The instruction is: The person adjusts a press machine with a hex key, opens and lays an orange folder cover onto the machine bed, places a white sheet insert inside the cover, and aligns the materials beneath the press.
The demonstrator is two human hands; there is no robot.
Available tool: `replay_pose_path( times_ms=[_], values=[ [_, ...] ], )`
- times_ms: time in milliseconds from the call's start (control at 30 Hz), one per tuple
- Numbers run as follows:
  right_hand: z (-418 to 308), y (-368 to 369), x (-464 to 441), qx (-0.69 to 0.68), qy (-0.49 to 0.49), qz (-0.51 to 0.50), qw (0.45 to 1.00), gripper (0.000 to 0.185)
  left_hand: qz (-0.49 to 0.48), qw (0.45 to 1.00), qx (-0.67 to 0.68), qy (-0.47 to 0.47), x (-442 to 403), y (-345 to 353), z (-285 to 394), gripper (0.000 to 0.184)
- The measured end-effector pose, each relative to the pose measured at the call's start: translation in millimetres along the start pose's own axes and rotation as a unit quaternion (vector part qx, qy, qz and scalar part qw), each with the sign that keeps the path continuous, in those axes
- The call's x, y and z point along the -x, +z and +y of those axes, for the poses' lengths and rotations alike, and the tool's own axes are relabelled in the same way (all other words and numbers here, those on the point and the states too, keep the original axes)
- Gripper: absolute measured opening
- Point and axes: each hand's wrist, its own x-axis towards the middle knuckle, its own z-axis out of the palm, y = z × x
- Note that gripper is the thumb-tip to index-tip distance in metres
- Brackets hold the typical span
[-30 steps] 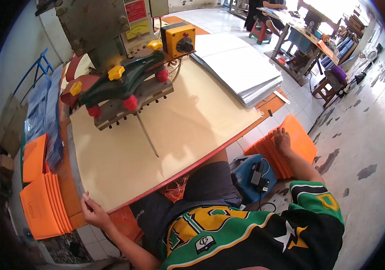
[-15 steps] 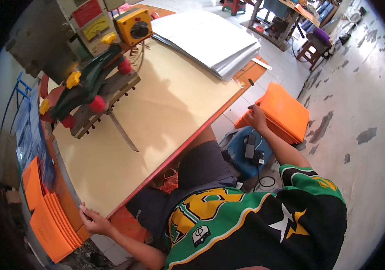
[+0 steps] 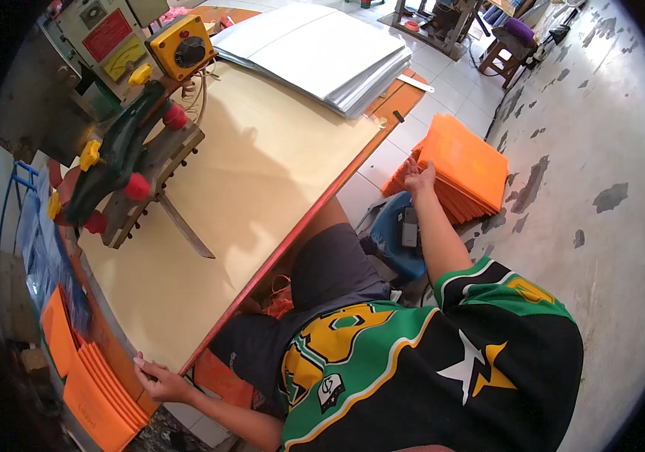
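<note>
My left hand rests at the near left corner of the work table, beside a cream sheet that covers the tabletop. Its fingers are loosely bent and apart, and I see nothing in them. On the other side, my right hand is at the near edge of a stack of orange folders. The fingers are apart and touch or nearly touch the stack; no folder is lifted. Over the sheet stands a press machine with yellow knobs, red feet and a thin metal strip sticking out.
A pile of white sheets lies at the table's far end. More orange folders stand at the left, near blue plastic wrap. A yellow control box is on the press. A blue stool holds a black adapter.
My right hand has turned and shifted along the near edge of the orange stack, its forearm now more upright. My left hand stays at the table corner. The view has shifted slightly.
</note>
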Motion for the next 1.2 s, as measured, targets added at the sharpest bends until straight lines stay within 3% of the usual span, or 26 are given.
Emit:
replay_pose_path(
  times_ms=[33, 233, 367, 467, 633, 967, 1200],
  values=[
    [-3.5, 2.3, 1.5, -0.046, 0.023, 0.022, 0.998, 0.078, 0.0, 1.0, 0.001, 0.0, -0.2, -0.1, -2.5, 0.04],
    [-6.7, 0.1, -12.2, -0.004, -0.01, 0.094, 0.996, 0.068, -0.008, 1.0, -0.01, -0.007, -0.8, 0.1, -10.5, 0.047],
    [-17.3, -4.3, -9.2, -0.003, 0.021, 0.081, 0.996, 0.062, -0.008, 1.0, -0.009, -0.008, -0.5, -1.0, -9.1, 0.047],
    [-14.9, 10.5, 23.2, 0.007, -0.011, 0.094, 0.995, 0.053, -0.008, 1.0, -0.014, -0.003, -0.5, -1.1, -6.5, 0.047],
    [-16.8, 11.7, 2.7, 0.028, -0.029, 0.075, 0.996, 0.046, -0.002, 1.0, -0.01, -0.001, -2.5, 1.1, -12.0, 0.047],
    [-18.0, 17.6, 6.7, 0.081, -0.039, 0.022, 0.996, 0.054, 0.002, 1.0, -0.016, -0.005, -1.3, 0.1, -6.4, 0.046],
    [-17.0, 25.4, 16.3, 0.014, -0.027, 0.019, 0.999, 0.07, 0.007, 1.0, -0.014, 0.001, -1.1, 0.5, -8.0, 0.046]
  ],
)
